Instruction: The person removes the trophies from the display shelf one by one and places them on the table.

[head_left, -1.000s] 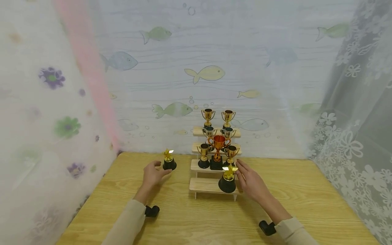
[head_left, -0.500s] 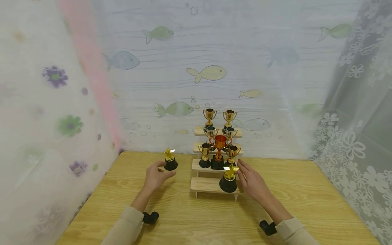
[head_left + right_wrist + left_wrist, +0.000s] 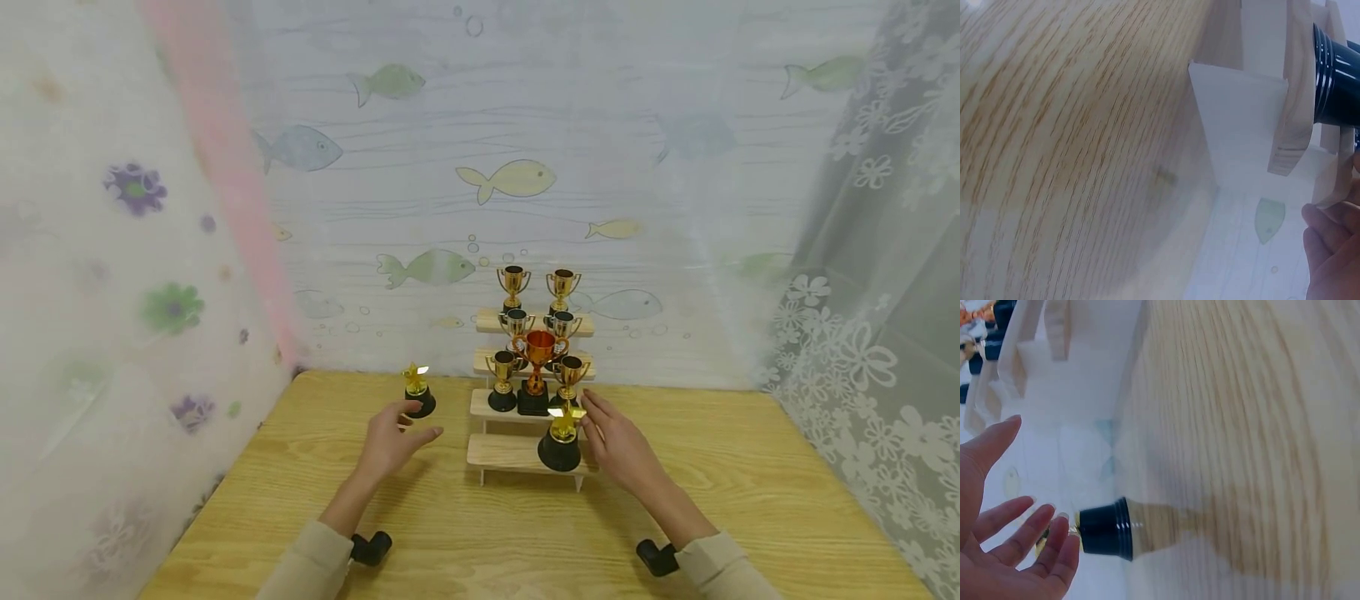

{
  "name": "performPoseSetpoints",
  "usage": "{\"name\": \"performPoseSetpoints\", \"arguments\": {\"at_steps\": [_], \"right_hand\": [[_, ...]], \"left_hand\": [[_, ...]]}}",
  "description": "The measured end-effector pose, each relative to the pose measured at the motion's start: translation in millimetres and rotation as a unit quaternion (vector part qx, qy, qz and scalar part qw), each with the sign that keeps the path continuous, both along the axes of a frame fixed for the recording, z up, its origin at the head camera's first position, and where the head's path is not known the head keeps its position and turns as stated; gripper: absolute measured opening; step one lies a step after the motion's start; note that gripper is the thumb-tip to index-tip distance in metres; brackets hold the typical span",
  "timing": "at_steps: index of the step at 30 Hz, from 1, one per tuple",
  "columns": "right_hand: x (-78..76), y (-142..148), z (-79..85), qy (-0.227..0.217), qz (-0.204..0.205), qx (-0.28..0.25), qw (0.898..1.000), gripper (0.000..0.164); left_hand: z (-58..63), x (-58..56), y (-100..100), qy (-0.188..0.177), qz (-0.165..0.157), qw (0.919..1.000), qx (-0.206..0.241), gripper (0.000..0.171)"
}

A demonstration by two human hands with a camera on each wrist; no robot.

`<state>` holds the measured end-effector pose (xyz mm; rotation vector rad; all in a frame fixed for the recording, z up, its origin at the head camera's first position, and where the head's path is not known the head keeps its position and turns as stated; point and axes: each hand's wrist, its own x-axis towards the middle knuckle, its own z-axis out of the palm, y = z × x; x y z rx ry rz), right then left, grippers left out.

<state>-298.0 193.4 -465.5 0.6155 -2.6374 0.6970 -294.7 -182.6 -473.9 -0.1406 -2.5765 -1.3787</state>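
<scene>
A gold star trophy on a black base (image 3: 419,403) stands on the table left of the stand. My left hand (image 3: 386,446) is just in front of it, fingers spread and thumb apart. In the left wrist view the left hand (image 3: 1022,544) has its fingertips by the trophy's gold part, and the black base (image 3: 1105,529) is ungripped. A second star trophy (image 3: 560,450) stands at the right end of the stand's lowest step. Beside it is my right hand (image 3: 621,446), fingers extended along its right side; contact is unclear. The right wrist view shows only part of the right hand (image 3: 1335,250).
The stepped wooden stand (image 3: 498,452) holds several cup trophies in gold and silver. A bigger red-orange cup (image 3: 540,350) stands between two gold ones. Patterned curtains (image 3: 420,192) hang behind and at the sides of the wooden table (image 3: 495,542).
My left hand has moved right and slightly nearer, its fingers now in front of the left star trophy. That trophy stays in place. The right hand has hardly moved.
</scene>
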Motion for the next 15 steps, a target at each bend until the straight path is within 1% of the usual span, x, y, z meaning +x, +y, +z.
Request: {"name": "performPoseSetpoints", "arguments": {"at_steps": [5,10,15], "right_hand": [[1.5,-0.3,0.3,0.002,0.001,-0.002,1.000,0.044],[3.1,-0.5,2.0,0.009,0.000,-0.008,1.000,0.043],[3.2,-1.0,2.1,0.014,0.003,-0.014,1.000,0.043]], "left_hand": [[2.0,7.5,10.7,0.031,-0.022,0.9993,-0.004,0.056],[6.1,13.4,19.7,0.055,-0.039,0.9977,0.011,0.052],[11.3,17.9,28.7,0.071,-0.062,0.9953,0.021,0.049]]}}
